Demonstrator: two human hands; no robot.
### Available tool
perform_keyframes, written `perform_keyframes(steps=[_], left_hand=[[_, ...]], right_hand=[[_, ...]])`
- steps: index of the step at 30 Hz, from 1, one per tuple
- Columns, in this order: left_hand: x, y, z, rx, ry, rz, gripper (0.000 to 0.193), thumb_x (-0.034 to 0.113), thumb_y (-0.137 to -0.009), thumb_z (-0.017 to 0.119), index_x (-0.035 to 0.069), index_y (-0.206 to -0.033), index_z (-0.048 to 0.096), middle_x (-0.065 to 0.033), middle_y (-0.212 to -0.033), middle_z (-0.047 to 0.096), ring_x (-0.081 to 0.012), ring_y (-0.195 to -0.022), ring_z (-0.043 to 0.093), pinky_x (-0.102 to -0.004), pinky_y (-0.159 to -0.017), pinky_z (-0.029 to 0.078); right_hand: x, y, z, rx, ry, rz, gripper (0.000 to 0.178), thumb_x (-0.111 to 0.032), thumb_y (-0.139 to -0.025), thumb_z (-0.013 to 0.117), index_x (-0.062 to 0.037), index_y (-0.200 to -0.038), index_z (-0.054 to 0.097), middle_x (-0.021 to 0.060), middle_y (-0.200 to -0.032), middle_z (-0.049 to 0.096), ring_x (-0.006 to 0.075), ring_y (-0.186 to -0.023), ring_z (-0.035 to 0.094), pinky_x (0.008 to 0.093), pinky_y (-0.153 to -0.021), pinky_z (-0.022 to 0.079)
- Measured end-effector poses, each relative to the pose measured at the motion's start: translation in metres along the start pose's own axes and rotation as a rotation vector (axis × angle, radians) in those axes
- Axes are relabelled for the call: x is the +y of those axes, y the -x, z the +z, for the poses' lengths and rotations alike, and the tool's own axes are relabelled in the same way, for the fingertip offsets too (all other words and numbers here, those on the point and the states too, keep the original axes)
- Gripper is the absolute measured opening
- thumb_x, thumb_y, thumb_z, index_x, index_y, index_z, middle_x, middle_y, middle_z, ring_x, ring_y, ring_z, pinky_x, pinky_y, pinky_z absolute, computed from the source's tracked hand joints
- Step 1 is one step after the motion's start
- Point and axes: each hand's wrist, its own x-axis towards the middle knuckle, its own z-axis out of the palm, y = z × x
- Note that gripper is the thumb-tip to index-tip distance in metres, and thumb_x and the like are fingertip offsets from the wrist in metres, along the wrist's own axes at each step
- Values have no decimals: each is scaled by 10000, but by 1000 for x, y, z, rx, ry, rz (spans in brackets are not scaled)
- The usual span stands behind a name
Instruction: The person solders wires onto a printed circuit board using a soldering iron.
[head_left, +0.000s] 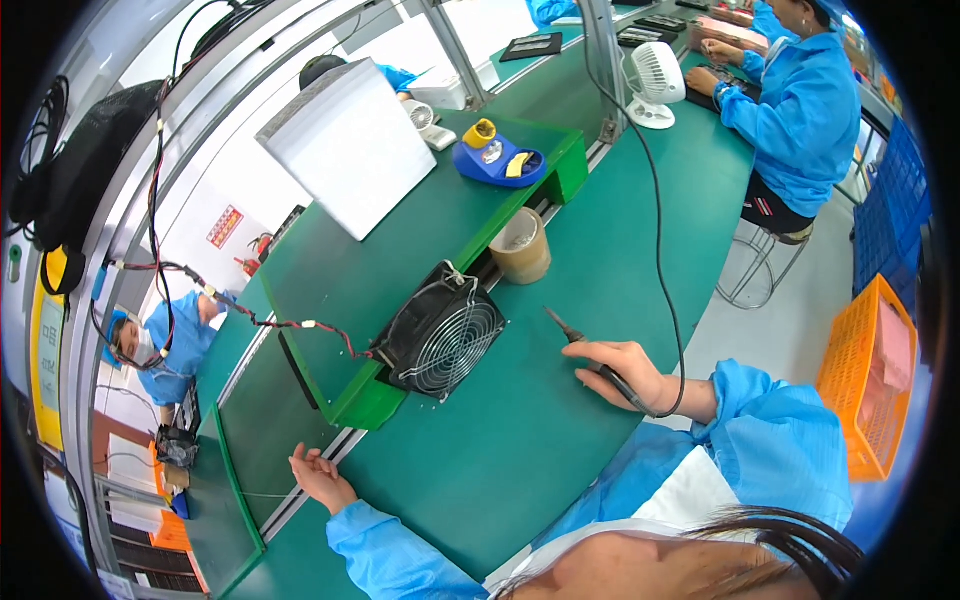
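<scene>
In my right hand (630, 375) is a black soldering iron (566, 329), its thin tip pointing up and left above the green mat. The iron's cable loops up from behind the hand. My left hand (322, 480) is at the left edge of the bench, fingers curled inward. Beside it a thin pale wire (265, 495) runs leftward; whether the fingers grip it is hidden. Between the hands, farther off, a black fan (440, 335) with a round metal grille leans against the green shelf (370, 408). Red and black wires (300, 324) lead to it.
A tan cup (521, 247) stands behind the fan. On the shelf are a blue iron stand (498, 163) with yellow sponge and a large white box (350, 150). A small white fan (655, 85) stands farther back. Co-workers sit right and left. An orange crate (865, 385) is at right.
</scene>
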Motion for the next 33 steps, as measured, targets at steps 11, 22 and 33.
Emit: perform_keyframes(steps=[11, 22, 33], left_hand=[[-3, 0, -2, -11, 20, 10, 397, 386, -1022, 426, 24, -1133, 545, -33, -799, 547, -55, -514, 405, -200, -413, 296], [-3, -1, 0, -4, 0, 11, 397, 387, -1022, 425, 25, -1140, 540, -32, -802, 549, -57, -530, 416, -205, -427, 307], [5, -11, -18, 28, 95, -61, 454, 457, -1005, 425, 73, -1232, 514, -27, -983, 558, -97, -759, 467, -252, -663, 403]], right_hand=[[2, 0, 1, -16, 24, 8, 349, 28, -809, 626, -14, -1153, 583, 162, -837, 637, 304, -666, 631, 358, -600, 497], [2, 1, 0, -14, 30, 22, 349, 30, -809, 628, -13, -1152, 584, 159, -837, 635, 293, -665, 632, 349, -601, 499], [0, -1, 1, -1, 28, 0, 344, 27, -811, 629, -19, -1149, 586, 152, -833, 634, 282, -647, 629, 347, -585, 494]])
